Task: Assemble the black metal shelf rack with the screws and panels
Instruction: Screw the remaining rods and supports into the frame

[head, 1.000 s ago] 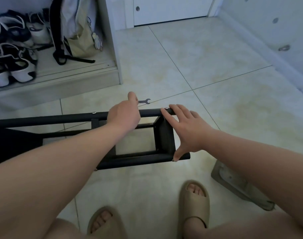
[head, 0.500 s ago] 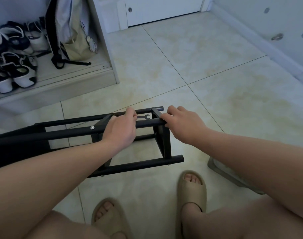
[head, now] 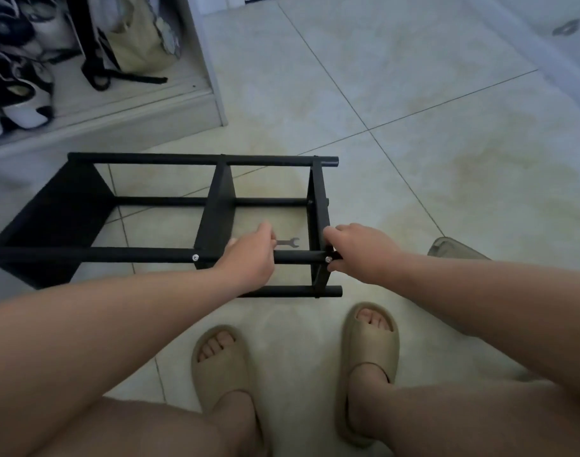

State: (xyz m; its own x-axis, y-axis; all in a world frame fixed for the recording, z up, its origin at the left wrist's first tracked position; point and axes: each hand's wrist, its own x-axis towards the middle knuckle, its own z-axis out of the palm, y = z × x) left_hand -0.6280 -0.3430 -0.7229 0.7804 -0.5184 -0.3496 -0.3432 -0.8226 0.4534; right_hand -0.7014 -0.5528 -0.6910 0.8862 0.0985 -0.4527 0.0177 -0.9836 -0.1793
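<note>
The black metal shelf rack lies on its side on the pale tiled floor, its four long tubes running left to right and three panels standing across them. A person crouched over it in beige slide sandals grips the nearest upper tube with both hands. The left hand is wrapped around the tube between the middle panel and the end panel, fingers curled closed on it, and also pinches the handle of a small flat wrench whose open jaw points right. The right hand clamps the tube's right end at the end panel, just beside a silver screw head. Another screw head shows at the middle panel's joint. A shoe cabinet with sneakers and a tote bag stands beyond the rack.
</note>
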